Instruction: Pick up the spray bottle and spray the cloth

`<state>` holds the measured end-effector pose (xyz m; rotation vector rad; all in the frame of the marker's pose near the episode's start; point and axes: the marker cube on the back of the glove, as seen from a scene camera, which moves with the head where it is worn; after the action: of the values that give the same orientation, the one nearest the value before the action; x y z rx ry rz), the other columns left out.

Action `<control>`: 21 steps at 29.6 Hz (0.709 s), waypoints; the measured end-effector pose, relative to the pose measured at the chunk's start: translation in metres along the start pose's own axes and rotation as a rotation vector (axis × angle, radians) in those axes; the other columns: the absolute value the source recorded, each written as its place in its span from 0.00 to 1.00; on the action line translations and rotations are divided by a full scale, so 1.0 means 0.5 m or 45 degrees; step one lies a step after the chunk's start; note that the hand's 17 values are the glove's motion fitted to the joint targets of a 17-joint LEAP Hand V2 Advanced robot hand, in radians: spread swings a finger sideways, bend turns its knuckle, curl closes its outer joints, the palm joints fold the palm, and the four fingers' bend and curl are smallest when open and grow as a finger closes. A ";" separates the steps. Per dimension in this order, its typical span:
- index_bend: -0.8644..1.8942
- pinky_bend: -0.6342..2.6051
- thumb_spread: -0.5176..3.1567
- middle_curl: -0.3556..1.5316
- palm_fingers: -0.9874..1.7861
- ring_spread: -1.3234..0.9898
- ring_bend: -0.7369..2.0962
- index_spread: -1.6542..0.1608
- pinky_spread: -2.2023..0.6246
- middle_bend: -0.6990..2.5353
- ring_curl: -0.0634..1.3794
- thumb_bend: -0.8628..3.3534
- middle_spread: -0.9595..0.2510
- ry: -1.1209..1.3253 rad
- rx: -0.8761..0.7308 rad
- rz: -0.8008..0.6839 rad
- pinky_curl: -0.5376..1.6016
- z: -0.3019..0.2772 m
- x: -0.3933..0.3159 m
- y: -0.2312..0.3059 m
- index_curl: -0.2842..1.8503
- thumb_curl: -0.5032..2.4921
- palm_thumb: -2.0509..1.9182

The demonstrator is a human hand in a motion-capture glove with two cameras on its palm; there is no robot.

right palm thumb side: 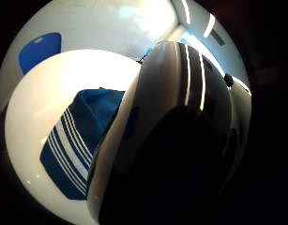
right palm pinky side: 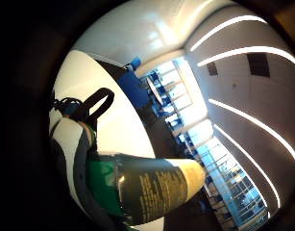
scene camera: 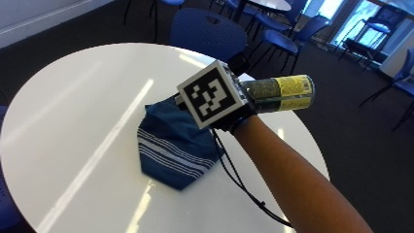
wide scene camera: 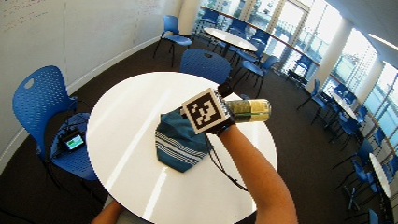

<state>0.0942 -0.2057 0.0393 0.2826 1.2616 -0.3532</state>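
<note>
A gloved right hand (scene camera: 240,115) holds a spray bottle (scene camera: 279,92) tipped on its side in the air above a round white worktop (scene camera: 77,97), its base end pointing out past the worktop's far edge. The fingers themselves are hidden behind the glove's gear in the outside views, but the bottle's being carried clear of the surface suggests they are wrapped round it. A blue cloth with white stripes (scene camera: 171,145) lies bunched on the worktop just below and beside the hand.

The pick-up looks done; the spraying is the step in hand. The nozzle cannot be seen in any view, so whether it faces the cloth cannot be told. The next move likely calls for aiming the nozzle down at the cloth and pressing the trigger.

The little-finger palm view shows what the outside views do not: the bottle's dark printed label and a green part close against the palm. The thumb-side palm view shows the bottle's body filling the frame, with the striped cloth lying on the worktop beyond it. The wide outside view alone shows blue chairs (wide scene camera: 40,100) around the worktop.
</note>
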 end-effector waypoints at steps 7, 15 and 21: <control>0.49 0.31 0.21 0.46 0.86 0.47 0.48 0.77 0.68 0.42 0.36 0.20 0.62 0.174 0.060 -0.178 0.44 0.014 -0.049 -0.005 0.40 0.45 0.74; 0.49 0.31 0.21 0.46 0.86 0.47 0.48 0.77 0.68 0.42 0.36 0.20 0.62 0.337 0.049 -0.366 0.44 0.035 -0.093 0.017 0.40 0.45 0.74; 0.49 0.31 0.21 0.46 0.86 0.47 0.48 0.77 0.68 0.42 0.36 0.20 0.62 0.359 0.054 -0.407 0.44 0.038 -0.108 0.024 0.40 0.45 0.74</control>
<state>0.1013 -0.1965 0.0965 0.1689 1.5832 -0.6308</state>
